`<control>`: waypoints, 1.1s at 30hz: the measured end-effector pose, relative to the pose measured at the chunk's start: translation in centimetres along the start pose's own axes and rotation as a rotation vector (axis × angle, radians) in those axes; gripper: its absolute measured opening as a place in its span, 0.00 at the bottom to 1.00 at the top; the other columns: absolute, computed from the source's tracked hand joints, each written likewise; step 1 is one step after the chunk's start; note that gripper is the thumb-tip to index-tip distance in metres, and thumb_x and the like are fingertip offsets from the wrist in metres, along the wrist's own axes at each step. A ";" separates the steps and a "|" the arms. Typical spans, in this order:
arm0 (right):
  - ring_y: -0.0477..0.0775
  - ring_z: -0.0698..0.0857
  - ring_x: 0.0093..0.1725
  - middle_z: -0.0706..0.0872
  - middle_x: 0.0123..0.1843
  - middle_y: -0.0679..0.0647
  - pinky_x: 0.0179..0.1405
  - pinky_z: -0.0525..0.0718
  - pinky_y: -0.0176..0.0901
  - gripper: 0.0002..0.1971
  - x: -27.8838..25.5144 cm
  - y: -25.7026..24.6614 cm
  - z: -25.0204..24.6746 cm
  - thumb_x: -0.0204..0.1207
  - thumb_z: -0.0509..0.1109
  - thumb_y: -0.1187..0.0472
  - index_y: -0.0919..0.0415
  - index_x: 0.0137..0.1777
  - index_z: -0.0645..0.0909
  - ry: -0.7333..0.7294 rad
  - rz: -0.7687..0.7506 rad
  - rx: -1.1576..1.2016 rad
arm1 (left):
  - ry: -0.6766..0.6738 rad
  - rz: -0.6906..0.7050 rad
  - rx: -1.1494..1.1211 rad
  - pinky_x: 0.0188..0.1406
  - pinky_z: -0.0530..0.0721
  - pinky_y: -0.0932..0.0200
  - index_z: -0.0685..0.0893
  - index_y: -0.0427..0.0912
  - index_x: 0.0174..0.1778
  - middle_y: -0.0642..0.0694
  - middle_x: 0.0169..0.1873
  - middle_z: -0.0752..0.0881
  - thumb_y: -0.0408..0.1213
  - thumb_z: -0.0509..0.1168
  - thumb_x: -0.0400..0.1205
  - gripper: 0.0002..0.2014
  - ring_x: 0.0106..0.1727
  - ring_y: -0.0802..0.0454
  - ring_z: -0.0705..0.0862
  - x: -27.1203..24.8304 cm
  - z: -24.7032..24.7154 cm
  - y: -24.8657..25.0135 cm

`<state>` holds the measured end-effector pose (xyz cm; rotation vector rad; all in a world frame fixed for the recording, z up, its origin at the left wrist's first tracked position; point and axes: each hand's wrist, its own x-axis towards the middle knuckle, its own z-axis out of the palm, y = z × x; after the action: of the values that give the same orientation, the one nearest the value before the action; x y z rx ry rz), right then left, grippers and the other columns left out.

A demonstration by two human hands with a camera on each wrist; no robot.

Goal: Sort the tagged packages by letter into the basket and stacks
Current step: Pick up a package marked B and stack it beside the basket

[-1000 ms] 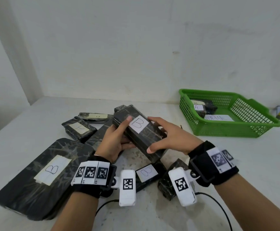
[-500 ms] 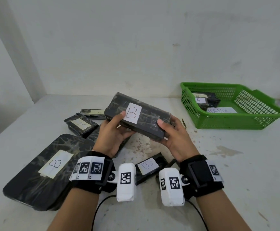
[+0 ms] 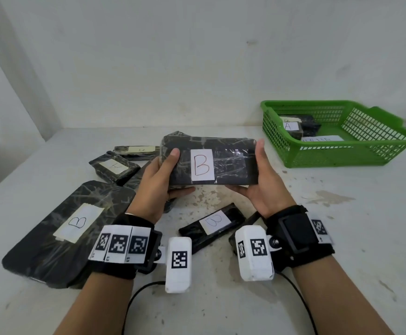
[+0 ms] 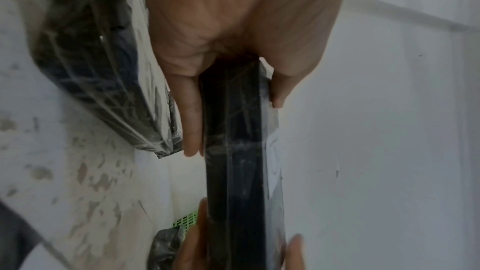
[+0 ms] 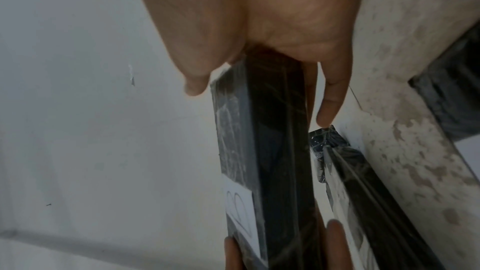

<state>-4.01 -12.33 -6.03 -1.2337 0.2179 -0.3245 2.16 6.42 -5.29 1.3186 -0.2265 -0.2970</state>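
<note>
A black wrapped package tagged B (image 3: 223,163) is held above the table, its label facing me. My left hand (image 3: 163,180) grips its left end, thumb on the front, fingers underneath. My right hand (image 3: 261,180) grips its right end the same way. In the left wrist view the package (image 4: 233,151) runs edge-on between thumb and fingers; in the right wrist view the package (image 5: 262,151) shows part of its label. A large flat B package (image 3: 59,233) lies at the left. A small B package (image 3: 212,224) lies under my wrists. The green basket (image 3: 337,155) holds an A package (image 3: 291,128).
Another A package (image 3: 115,166) and a further tagged package (image 3: 136,151) lie at the back left of the white table (image 3: 342,238). A white wall rises close behind. Bare table surface lies in front of the basket and at the right.
Both hands have lifted the B package higher and turned it level, so its label now faces me squarely. The right hand has shifted from the top to the package's right end.
</note>
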 end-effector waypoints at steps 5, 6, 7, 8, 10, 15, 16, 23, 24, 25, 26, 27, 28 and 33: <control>0.56 0.88 0.62 0.89 0.64 0.58 0.56 0.89 0.57 0.23 -0.1 0.1 0.3 0.86 0.58 0.44 0.57 0.71 0.78 0.087 -0.080 -0.046 | 0.010 -0.030 -0.049 0.53 0.90 0.43 0.85 0.50 0.53 0.49 0.48 0.92 0.50 0.61 0.86 0.10 0.54 0.48 0.90 -0.5 0.4 0.3; 0.56 0.88 0.62 0.89 0.63 0.57 0.59 0.88 0.58 0.22 -0.1 0.0 0.3 0.86 0.59 0.44 0.57 0.71 0.79 0.093 -0.085 -0.054 | 0.021 -0.023 -0.039 0.51 0.90 0.45 0.86 0.51 0.52 0.50 0.47 0.92 0.53 0.61 0.85 0.12 0.53 0.50 0.90 -0.6 0.6 0.2; 0.55 0.88 0.62 0.89 0.63 0.57 0.61 0.87 0.59 0.23 0.0 0.0 0.3 0.86 0.59 0.44 0.57 0.72 0.79 0.092 -0.092 -0.064 | 0.038 -0.005 -0.020 0.48 0.91 0.48 0.86 0.50 0.52 0.51 0.45 0.93 0.55 0.62 0.85 0.14 0.50 0.52 0.91 -0.6 0.8 0.1; 0.54 0.88 0.63 0.89 0.64 0.57 0.62 0.86 0.59 0.23 -0.1 0.0 0.3 0.86 0.58 0.44 0.57 0.72 0.79 0.085 -0.096 -0.074 | 0.062 0.017 -0.014 0.44 0.92 0.52 0.86 0.48 0.52 0.51 0.44 0.93 0.55 0.62 0.84 0.15 0.47 0.55 0.92 -0.5 0.9 -0.1; 0.55 0.88 0.63 0.89 0.64 0.57 0.63 0.86 0.58 0.24 -0.2 0.0 0.4 0.86 0.58 0.44 0.58 0.72 0.79 0.066 -0.101 -0.076 | 0.110 0.069 -0.023 0.41 0.92 0.56 0.87 0.44 0.52 0.51 0.41 0.93 0.51 0.63 0.85 0.15 0.42 0.58 0.92 -0.5 1.1 -0.2; 0.54 0.88 0.62 0.89 0.62 0.56 0.61 0.87 0.56 0.25 -0.6 -0.3 1.0 0.81 0.63 0.42 0.61 0.67 0.77 0.053 -0.138 -0.065 | 0.121 0.103 -0.031 0.45 0.92 0.52 0.87 0.43 0.55 0.51 0.43 0.93 0.50 0.63 0.86 0.15 0.43 0.57 0.92 -0.4 1.0 -0.1; 0.54 0.88 0.61 0.89 0.60 0.55 0.63 0.86 0.57 0.19 -0.7 -0.3 1.1 0.83 0.64 0.46 0.60 0.64 0.77 0.074 -0.158 -0.076 | 0.113 0.098 -0.035 0.46 0.92 0.51 0.87 0.42 0.56 0.51 0.43 0.94 0.50 0.63 0.85 0.16 0.44 0.57 0.92 -0.5 1.0 -0.1; 0.52 0.88 0.60 0.89 0.60 0.54 0.68 0.83 0.61 0.17 -0.7 -0.2 1.2 0.82 0.65 0.46 0.56 0.63 0.77 0.099 -0.147 -0.078 | 0.143 0.086 -0.016 0.36 0.92 0.51 0.82 0.45 0.50 0.43 0.49 0.91 0.43 0.73 0.79 0.09 0.45 0.49 0.91 -0.7 1.1 -0.1; 0.52 0.88 0.62 0.88 0.62 0.54 0.68 0.83 0.61 0.23 -0.8 -0.2 1.3 0.79 0.67 0.43 0.58 0.66 0.76 0.094 -0.136 -0.066 | 0.145 0.091 -0.018 0.37 0.92 0.49 0.82 0.46 0.49 0.43 0.49 0.91 0.42 0.73 0.79 0.08 0.47 0.47 0.91 -0.7 1.2 -0.1; 0.52 0.88 0.62 0.88 0.63 0.55 0.68 0.82 0.61 0.29 -0.8 -0.1 1.3 0.74 0.69 0.40 0.58 0.69 0.75 0.093 -0.136 -0.069 | 0.146 0.099 -0.015 0.38 0.92 0.48 0.82 0.47 0.49 0.43 0.49 0.91 0.42 0.73 0.79 0.07 0.48 0.47 0.91 -0.7 1.2 0.0; 0.52 0.88 0.63 0.88 0.63 0.54 0.68 0.83 0.60 0.32 -0.9 0.0 1.4 0.71 0.71 0.40 0.58 0.69 0.75 0.103 -0.144 -0.087 | 0.147 0.106 -0.009 0.38 0.92 0.48 0.82 0.48 0.48 0.43 0.49 0.91 0.42 0.73 0.80 0.07 0.48 0.47 0.91 -0.8 1.2 0.0; 0.52 0.88 0.62 0.88 0.63 0.54 0.68 0.83 0.59 0.31 -0.8 0.2 1.3 0.71 0.74 0.43 0.58 0.70 0.75 0.120 -0.155 -0.104 | 0.147 0.111 -0.004 0.36 0.92 0.50 0.82 0.48 0.48 0.44 0.49 0.91 0.42 0.73 0.80 0.07 0.48 0.48 0.91 -0.8 1.3 -0.1; 0.53 0.88 0.62 0.88 0.63 0.54 0.68 0.84 0.59 0.28 -0.9 0.3 1.3 0.73 0.75 0.47 0.59 0.69 0.75 0.132 -0.158 -0.112 | 0.140 0.109 -0.001 0.33 0.91 0.52 0.82 0.48 0.49 0.44 0.49 0.91 0.43 0.73 0.80 0.07 0.46 0.50 0.91 -0.8 1.3 -0.2; 0.52 0.89 0.59 0.89 0.61 0.53 0.66 0.85 0.59 0.27 -0.5 0.5 1.0 0.72 0.76 0.48 0.57 0.69 0.76 0.153 -0.123 -0.090 | 0.081 0.084 0.022 0.30 0.89 0.56 0.84 0.43 0.54 0.43 0.48 0.92 0.45 0.74 0.76 0.15 0.41 0.53 0.91 -0.9 1.3 -0.3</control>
<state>-4.13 -11.15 -6.19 -1.3150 0.2915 -0.5212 0.91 5.46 -5.25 1.3359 -0.2167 -0.1708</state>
